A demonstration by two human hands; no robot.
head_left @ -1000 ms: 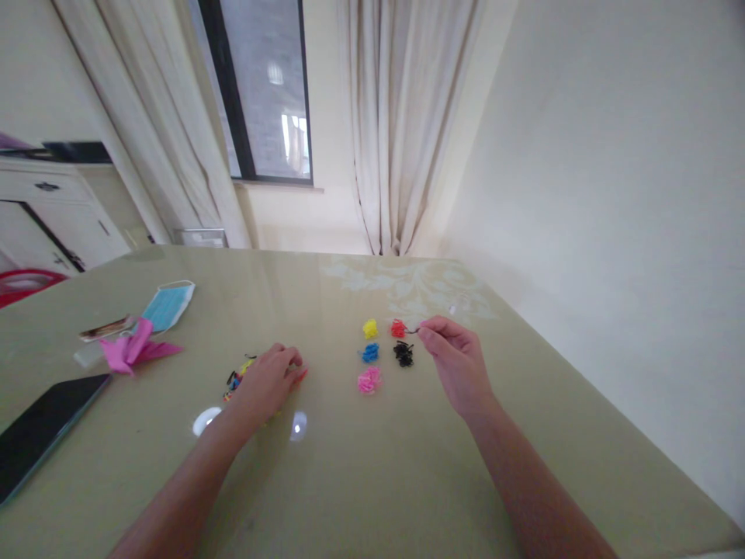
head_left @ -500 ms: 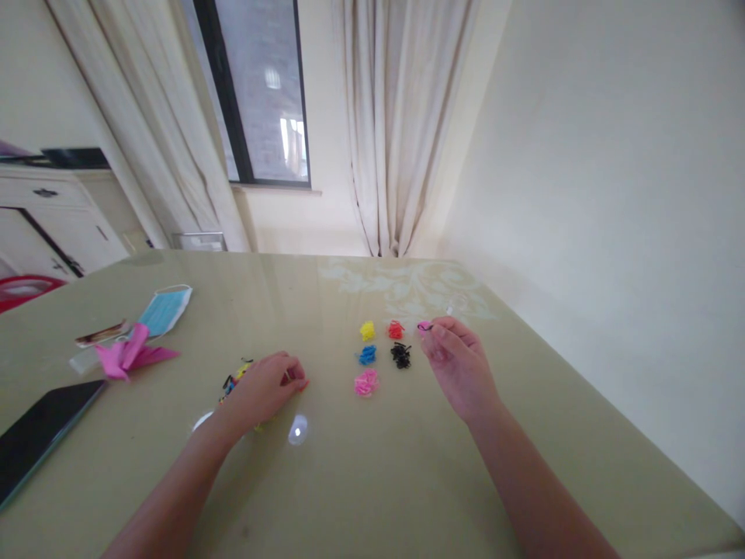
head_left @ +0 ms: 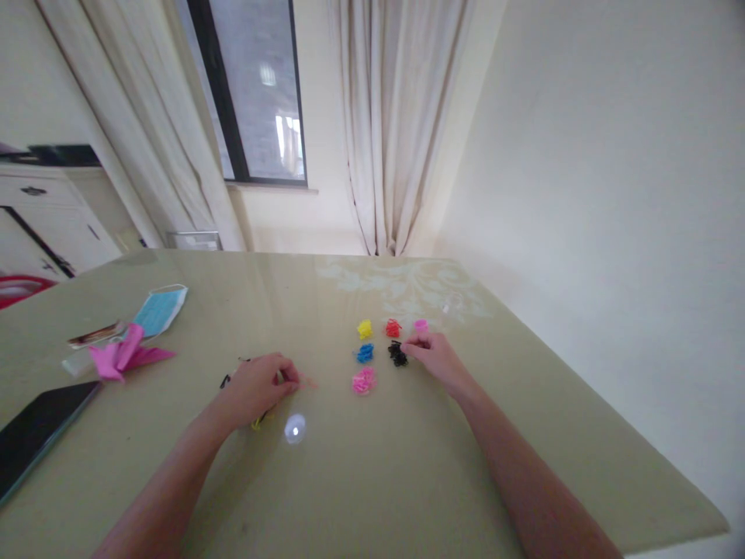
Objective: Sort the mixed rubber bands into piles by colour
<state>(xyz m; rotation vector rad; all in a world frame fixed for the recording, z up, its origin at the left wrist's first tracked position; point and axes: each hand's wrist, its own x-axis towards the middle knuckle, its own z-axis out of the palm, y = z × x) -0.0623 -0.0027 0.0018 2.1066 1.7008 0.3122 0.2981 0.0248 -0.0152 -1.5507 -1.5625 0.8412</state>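
My right hand (head_left: 438,359) pinches at the edge of the pile of black rubber bands (head_left: 397,354); the black band in its fingertips merges with the pile. My left hand (head_left: 265,388) is closed low over a mixed heap, with a pinkish-orange rubber band (head_left: 308,381) at its fingertips. Most of that heap is hidden; yellow bands (head_left: 258,423) show below the wrist. Between the hands are small piles of yellow bands (head_left: 364,329), red bands (head_left: 393,328), blue bands (head_left: 364,353) and pink bands (head_left: 364,381). Behind my right fingers lies a pink item (head_left: 421,326).
On the left of the table (head_left: 361,481) lie a dark phone (head_left: 43,427), a pink folded paper bird (head_left: 125,355) and a blue face mask (head_left: 161,310). A long brown wrapper (head_left: 96,334) rests beside the mask. A wall (head_left: 628,217) runs along the right side.
My right hand has moved left and down with a black band, from above the pink item to the black pile. My left hand stays over the heap; the band at its fingertips shows more.
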